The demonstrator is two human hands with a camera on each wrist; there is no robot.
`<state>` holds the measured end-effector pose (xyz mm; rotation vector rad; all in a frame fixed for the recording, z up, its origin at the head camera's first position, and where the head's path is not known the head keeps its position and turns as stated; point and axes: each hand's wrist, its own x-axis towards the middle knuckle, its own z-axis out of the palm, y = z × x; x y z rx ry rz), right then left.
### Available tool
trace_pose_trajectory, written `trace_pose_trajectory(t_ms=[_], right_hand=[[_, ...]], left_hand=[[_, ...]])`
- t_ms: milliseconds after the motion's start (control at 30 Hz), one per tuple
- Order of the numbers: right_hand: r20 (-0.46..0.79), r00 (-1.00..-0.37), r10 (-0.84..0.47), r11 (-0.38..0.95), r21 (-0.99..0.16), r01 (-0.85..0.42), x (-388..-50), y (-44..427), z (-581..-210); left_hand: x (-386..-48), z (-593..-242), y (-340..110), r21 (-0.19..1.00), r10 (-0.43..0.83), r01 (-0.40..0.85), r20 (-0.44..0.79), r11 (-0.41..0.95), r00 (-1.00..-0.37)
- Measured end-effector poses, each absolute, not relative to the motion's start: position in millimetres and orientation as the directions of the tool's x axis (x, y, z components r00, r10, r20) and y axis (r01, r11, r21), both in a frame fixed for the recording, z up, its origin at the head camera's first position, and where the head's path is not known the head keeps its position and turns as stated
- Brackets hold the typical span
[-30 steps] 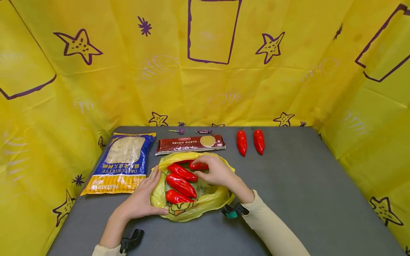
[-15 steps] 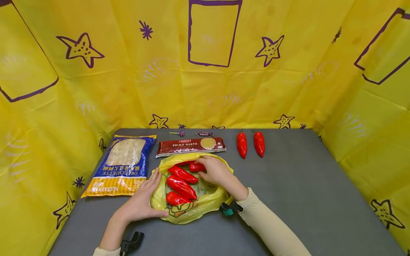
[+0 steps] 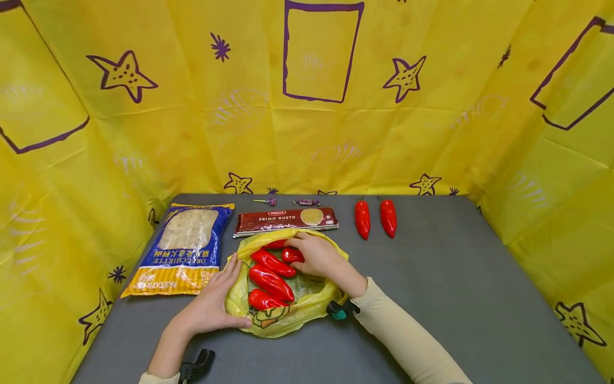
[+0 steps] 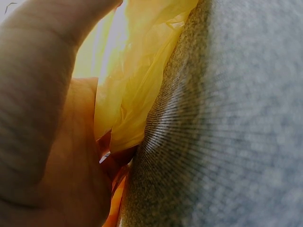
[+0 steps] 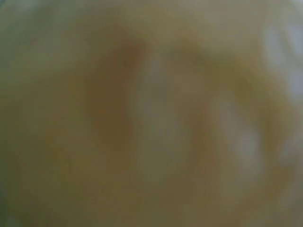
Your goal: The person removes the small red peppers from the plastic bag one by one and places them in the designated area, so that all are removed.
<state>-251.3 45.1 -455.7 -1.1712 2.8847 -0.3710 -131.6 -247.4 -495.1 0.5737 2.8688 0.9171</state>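
In the head view a yellow plastic bag [image 3: 307, 316] lies with its mouth wide, and several glossy red peppers [image 3: 271, 282] show inside. My left hand [image 3: 211, 304] rests against the bag's left side, fingers extended behind and thumb along the front edge; the left wrist view shows yellow plastic [image 4: 137, 90] beside the palm. Reaching over the right part of the mouth, my right hand [image 3: 323, 260] pinches a red pepper [image 3: 292, 255] at the back of the bag, its fingertips partly hidden. The right wrist view is a blur.
Behind the bag lies a dark red pasta packet [image 3: 268, 221], with a lollipop [image 3: 271, 202] and a wrapped candy [image 3: 307, 202] beyond. A blue and yellow pasta bag [image 3: 179, 258] is at left. Two red peppers [image 3: 362, 220] lie back right on the grey table [image 3: 455, 288].
The pepper in my right hand has shifted slightly left and toward me within the bag, and the right hand and forearm have moved a little left. My left hand has stayed at the bag's side.
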Motion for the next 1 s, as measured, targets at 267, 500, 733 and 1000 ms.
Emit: trace_pose_trajectory(t_ms=[267, 500, 733, 1000], right_hand=[[0.038, -0.629, -0.776, 0.612, -0.195, -0.766, -251, 41, -455], [0.019, -0.548, -0.836, 0.542, -0.128, -0.831, -252, 39, -448], [0.006, -0.527, -0.850, 0.522, -0.132, -0.843, -248, 44, -445], [-0.092, -0.544, -0.834, 0.552, -0.175, -0.815, -250, 48, -442]], left_hand=[[-131, -495, -247, 0.566, 0.373, 0.329, 0.040, 0.756, -0.927], [-132, -495, -248, 0.564, 0.365, 0.314, 0.024, 0.764, -0.931], [-132, -496, -248, 0.565, 0.371, 0.322, 0.030, 0.760, -0.928], [-132, -496, -248, 0.568, 0.379, 0.334, 0.041, 0.752, -0.924]])
